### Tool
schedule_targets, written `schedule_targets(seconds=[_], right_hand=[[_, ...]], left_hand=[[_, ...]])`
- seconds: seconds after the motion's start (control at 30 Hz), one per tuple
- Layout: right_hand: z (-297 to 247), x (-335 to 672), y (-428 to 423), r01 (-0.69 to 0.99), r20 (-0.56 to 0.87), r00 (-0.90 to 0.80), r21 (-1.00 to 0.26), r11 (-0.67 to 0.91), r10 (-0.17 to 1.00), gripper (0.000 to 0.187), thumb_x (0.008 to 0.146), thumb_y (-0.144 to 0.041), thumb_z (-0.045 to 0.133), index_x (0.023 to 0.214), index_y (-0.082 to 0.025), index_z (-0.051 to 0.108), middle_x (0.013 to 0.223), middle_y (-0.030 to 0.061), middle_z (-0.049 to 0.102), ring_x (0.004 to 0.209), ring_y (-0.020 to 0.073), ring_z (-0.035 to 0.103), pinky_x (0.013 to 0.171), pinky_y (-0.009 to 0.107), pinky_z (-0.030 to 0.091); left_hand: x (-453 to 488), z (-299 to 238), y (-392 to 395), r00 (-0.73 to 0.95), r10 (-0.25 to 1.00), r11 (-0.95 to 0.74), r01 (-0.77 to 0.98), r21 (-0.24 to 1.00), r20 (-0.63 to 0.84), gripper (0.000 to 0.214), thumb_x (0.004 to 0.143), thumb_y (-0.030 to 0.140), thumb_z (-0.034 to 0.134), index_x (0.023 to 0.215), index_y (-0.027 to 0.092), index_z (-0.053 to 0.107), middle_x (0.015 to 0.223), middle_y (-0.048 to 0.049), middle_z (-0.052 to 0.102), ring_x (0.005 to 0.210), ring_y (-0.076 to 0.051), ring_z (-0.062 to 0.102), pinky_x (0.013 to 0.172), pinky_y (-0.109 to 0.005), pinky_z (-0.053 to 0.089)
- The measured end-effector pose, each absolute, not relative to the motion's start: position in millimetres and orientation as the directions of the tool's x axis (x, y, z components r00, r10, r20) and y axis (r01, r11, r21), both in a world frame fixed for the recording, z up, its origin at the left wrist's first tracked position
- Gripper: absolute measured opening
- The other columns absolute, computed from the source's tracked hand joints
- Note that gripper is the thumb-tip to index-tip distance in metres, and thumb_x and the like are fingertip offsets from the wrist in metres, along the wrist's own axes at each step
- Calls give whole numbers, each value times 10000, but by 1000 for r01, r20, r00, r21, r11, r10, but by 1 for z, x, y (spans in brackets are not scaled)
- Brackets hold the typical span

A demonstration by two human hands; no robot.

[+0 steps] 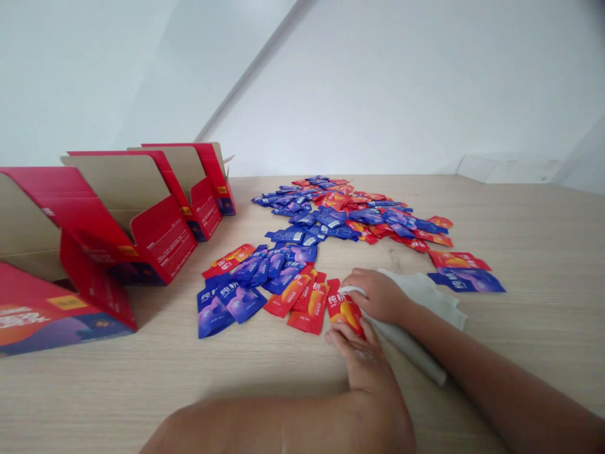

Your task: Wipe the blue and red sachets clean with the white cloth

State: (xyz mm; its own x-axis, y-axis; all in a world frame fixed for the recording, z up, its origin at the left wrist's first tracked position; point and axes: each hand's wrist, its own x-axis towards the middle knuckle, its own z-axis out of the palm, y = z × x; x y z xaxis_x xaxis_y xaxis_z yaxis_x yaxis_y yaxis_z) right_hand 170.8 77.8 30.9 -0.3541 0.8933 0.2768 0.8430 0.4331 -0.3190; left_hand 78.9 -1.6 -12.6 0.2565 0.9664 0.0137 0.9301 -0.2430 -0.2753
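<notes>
My left hand (362, 353) holds the lower end of a red sachet (341, 304) with a yellow-orange picture, pressing it near the table. My right hand (380, 296) is closed on a white cloth (425, 291), and a fold of it touches the sachet's upper right side. The rest of the cloth lies spread under my right wrist and forearm. Just left of my hands, red sachets (309, 309) lie overlapping in a fanned row. Blue-purple sachets (243, 302) continue that row to the left.
A large loose pile of blue and red sachets (331, 217) spreads across the back of the table. Two sachets (467, 279) lie apart on the right. Along the left stand several open red boxes (163, 243) with raised flaps. A white wall (378, 94) rises behind the table.
</notes>
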Motion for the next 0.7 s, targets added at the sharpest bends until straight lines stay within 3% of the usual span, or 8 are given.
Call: schedule_targets(seconds=[0.1,0.23,0.37,0.47,0.6,0.7], right_hand=[[39,163,67,790,308,-435,-319,523,846,214,778,-146,488,914,-182,649,840,51,619,787,174,538,720,277,398],[42,153,66,725,197,-584,-311,615,788,192,787,-169,497,886,-194,660,836,40,630,777,173,544,704,271,401],[32,164,81,797,194,-481,-310,519,855,247,811,-143,454,941,-186,660,904,58,635,839,179,557,764,288,405],[30,175,85,822,210,-413,-332,462,886,242,810,-135,458,935,-179,660,900,61,634,825,172,562,765,285,409],[37,172,73,799,290,-418,-333,500,861,222,789,-136,483,923,-177,655,860,53,624,799,171,552,735,276,402],[44,161,65,741,251,-527,-332,583,812,205,783,-150,494,896,-191,660,821,38,624,762,164,545,693,263,395]], left_hand=[[81,-16,-1,240,971,-229,940,-252,14,457,820,71,390,1258,161,482,1195,-206,580,1141,-321,495,985,-594,292],[79,-16,-1,250,968,-234,940,-247,36,424,818,64,377,1215,90,524,1227,-236,545,1147,-336,485,992,-580,293],[77,-9,-1,270,963,-261,942,-208,14,454,820,60,374,1232,186,516,1184,-189,594,1134,-317,502,968,-587,319],[76,-5,-1,275,961,-268,936,-227,1,449,831,81,375,1250,191,493,1183,-199,591,1139,-314,499,973,-564,327],[75,-5,-1,278,961,-272,939,-211,0,463,835,83,358,1274,181,464,1198,-217,574,1133,-319,503,959,-548,354],[73,-12,-1,290,956,-280,947,-160,45,451,839,74,317,1227,167,527,1187,-202,587,1131,-318,501,967,-577,329]])
